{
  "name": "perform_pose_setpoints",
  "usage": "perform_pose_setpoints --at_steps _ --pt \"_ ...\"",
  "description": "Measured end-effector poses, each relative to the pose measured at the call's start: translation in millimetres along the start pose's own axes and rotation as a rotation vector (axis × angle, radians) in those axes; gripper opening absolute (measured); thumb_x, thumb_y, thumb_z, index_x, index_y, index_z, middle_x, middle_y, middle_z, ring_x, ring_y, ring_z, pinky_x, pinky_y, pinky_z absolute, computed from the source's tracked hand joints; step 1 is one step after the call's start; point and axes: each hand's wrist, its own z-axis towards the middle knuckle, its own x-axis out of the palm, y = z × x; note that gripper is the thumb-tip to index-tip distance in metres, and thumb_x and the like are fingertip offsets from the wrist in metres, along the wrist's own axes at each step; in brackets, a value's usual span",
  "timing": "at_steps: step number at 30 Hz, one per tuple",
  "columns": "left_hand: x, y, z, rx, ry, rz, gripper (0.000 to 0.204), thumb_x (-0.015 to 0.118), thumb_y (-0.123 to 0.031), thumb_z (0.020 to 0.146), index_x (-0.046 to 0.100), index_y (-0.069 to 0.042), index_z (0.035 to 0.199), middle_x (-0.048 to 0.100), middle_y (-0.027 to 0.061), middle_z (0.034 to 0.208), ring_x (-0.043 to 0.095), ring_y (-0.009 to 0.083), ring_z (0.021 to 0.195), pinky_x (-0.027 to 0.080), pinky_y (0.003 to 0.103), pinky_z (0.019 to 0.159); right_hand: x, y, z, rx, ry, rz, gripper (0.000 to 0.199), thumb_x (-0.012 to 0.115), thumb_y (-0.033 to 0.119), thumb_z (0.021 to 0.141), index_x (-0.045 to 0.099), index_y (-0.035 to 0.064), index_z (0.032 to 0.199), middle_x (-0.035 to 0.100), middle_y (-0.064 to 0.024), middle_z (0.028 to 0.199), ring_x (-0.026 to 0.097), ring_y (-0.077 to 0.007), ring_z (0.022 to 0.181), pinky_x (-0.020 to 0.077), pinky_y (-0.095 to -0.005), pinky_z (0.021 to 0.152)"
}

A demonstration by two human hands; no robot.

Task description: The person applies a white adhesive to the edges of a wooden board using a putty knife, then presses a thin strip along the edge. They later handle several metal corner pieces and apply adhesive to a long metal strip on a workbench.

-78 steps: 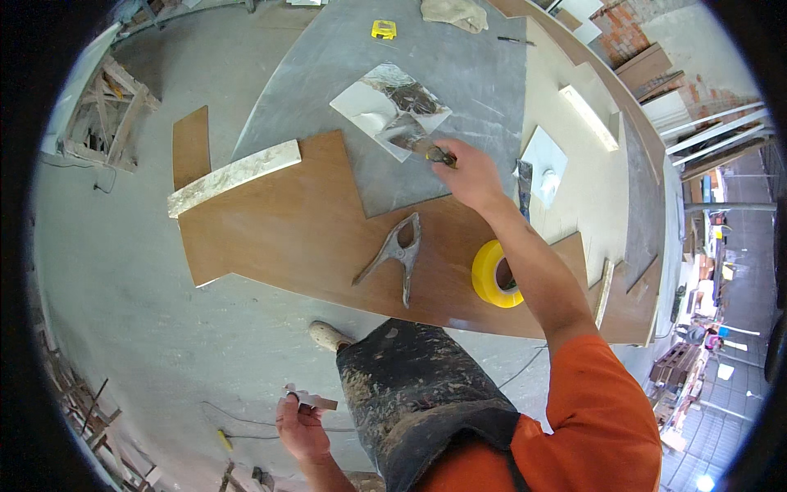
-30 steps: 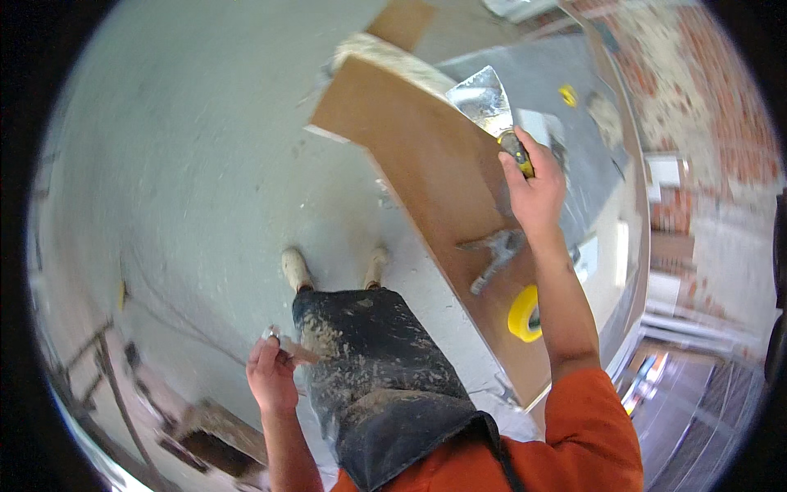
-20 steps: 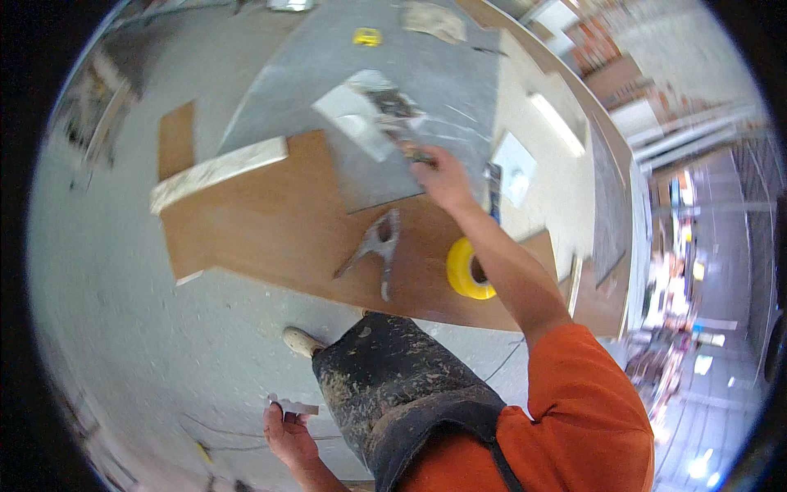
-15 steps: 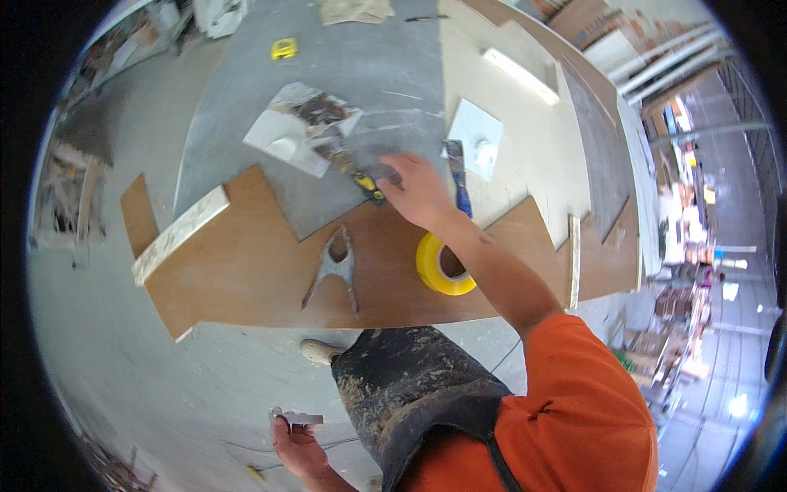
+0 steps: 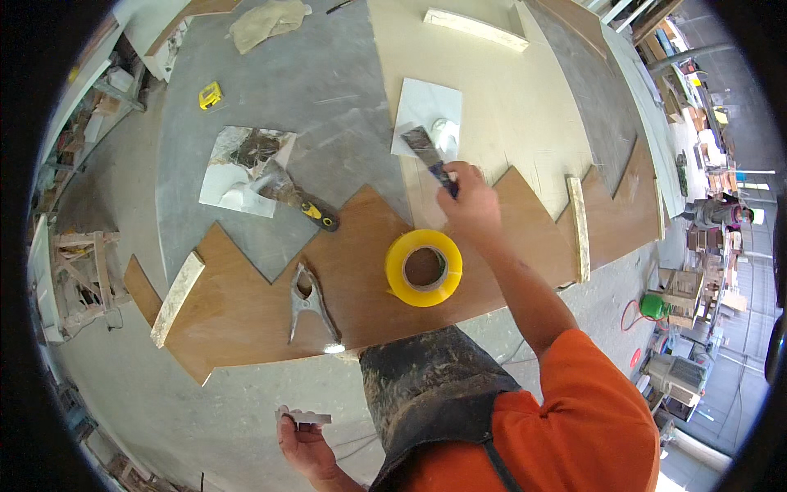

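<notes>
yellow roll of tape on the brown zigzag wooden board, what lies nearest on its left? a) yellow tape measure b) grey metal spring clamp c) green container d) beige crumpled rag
b: the grey metal spring clamp lies on the brown zigzag wooden board just left of the yellow roll of tape, while the other things sit far off.
</notes>
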Motion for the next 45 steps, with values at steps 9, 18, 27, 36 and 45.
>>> perform_pose_setpoints --at_steps 9,18,27,36,45 --pt "6 5 -3 -0.009 -0.009 0.018 0.038 0.065 -0.024 0.097 0.061 -0.003 0.128 0.069 0.0072 0.106 0.066 0.0190 0.089 0.056 0.034 0.070 -32 -33 -10 0.033 0.001 -0.131 0.032 0.062 0.022 0.089 0.068 0.0077 0.118 0.066 -0.0197 0.105 0.067 -0.0388 0.094 0.0548 -0.0477 0.084" --pt "-30 13 -18 -0.009 -0.041 -0.068 0.036 0.065 -0.022 0.097 0.062 -0.001 0.126 0.068 0.0079 0.102 0.067 0.0210 0.083 0.058 0.036 0.068 -42 -31 16 -0.059 0.154 -0.323 0.026 0.061 0.020 0.085 0.074 0.0052 0.102 0.069 -0.0246 0.095 0.067 -0.0439 0.094 0.0534 -0.0498 0.089" --pt "-70 22 -30 0.029 -0.148 -0.289 0.015 0.062 -0.018 0.096 0.064 -0.004 0.103 0.067 0.0056 0.094 0.067 0.0186 0.080 0.058 0.035 0.066 -46 108 -14 0.153 0.821 0.938 0.032 0.064 0.016 0.091 0.066 -0.0047 0.115 0.069 -0.0122 0.084 0.058 -0.0141 0.052 0.0378 -0.0251 0.039" --pt "-172 92 -30 0.008 -0.401 -0.555 0.022 0.064 -0.016 0.097 0.067 0.000 0.111 0.069 0.0050 0.087 0.067 0.0167 0.075 0.059 0.034 0.063 120 242 -114 -0.324 1.236 0.557 0.040 0.069 0.005 0.089 0.063 -0.0030 0.128 0.068 -0.0127 0.097 0.064 -0.0178 0.074 0.0478 -0.0265 0.063" --pt "-185 151 -15 -0.142 -0.475 -0.672 0.016 0.060 -0.018 0.099 0.068 -0.005 0.105 0.067 0.0020 0.083 0.068 0.0163 0.072 0.059 0.035 0.063 210 301 -179 -1.325 0.858 -0.031 0.033 0.076 0.004 0.086 0.069 0.0023 0.119 0.066 -0.0101 0.105 0.063 -0.0188 0.089 0.0505 -0.0289 0.078"
